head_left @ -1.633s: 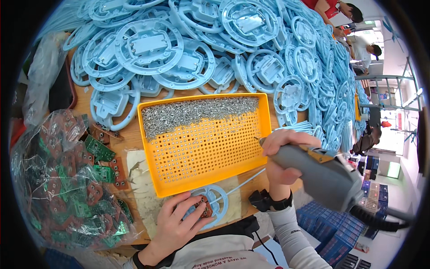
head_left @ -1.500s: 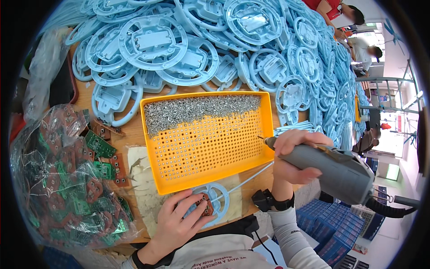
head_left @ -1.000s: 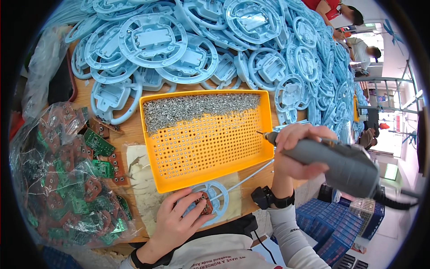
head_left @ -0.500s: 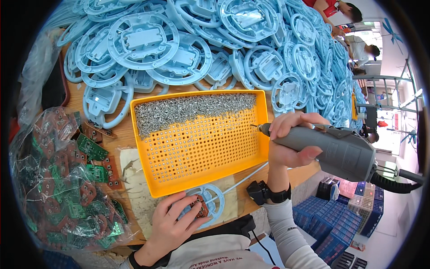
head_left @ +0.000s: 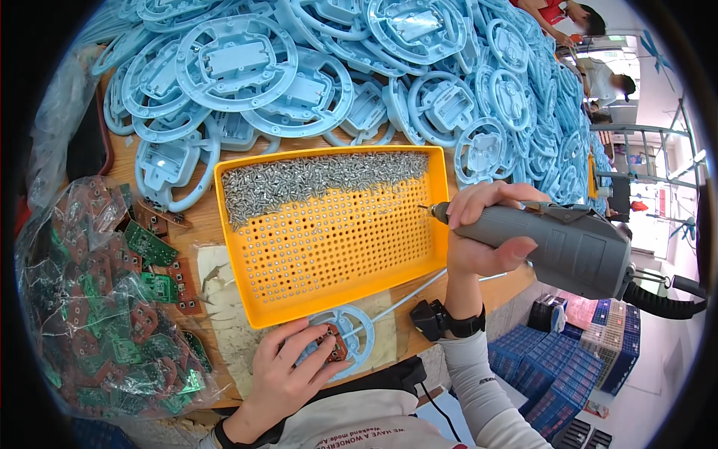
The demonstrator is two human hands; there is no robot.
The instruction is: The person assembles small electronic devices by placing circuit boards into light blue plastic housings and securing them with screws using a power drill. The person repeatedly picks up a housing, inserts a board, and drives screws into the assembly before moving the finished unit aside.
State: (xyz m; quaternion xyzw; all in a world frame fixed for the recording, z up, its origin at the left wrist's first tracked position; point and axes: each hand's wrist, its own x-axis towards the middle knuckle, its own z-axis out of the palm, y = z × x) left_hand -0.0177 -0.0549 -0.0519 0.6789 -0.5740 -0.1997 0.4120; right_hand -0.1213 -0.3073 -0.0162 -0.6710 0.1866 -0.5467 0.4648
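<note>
Left fingers [head_left: 303, 342]: spread over the red-brown circuit board [head_left: 338, 346]; thumb hidden, so I cannot tell whether they pinch it.
Circuit board: under my left fingertips, inside the ring of a round blue frame [head_left: 369, 340].
Right fingers [head_left: 471, 206]: wrapped around my grey electric screwdriver [head_left: 572, 251], its bit pointing left over the yellow tray [head_left: 351, 294].
Clear bag of boards [head_left: 105, 322]: left of my left fingers.
Silver screws [head_left: 299, 185]: heaped along the tray's far side, beyond my left fingers.
Blue frames [head_left: 239, 60]: piled beyond both.

The grey screwdriver [head_left: 568, 251] has shifted nearer the heaped screws [head_left: 321, 178].
</note>
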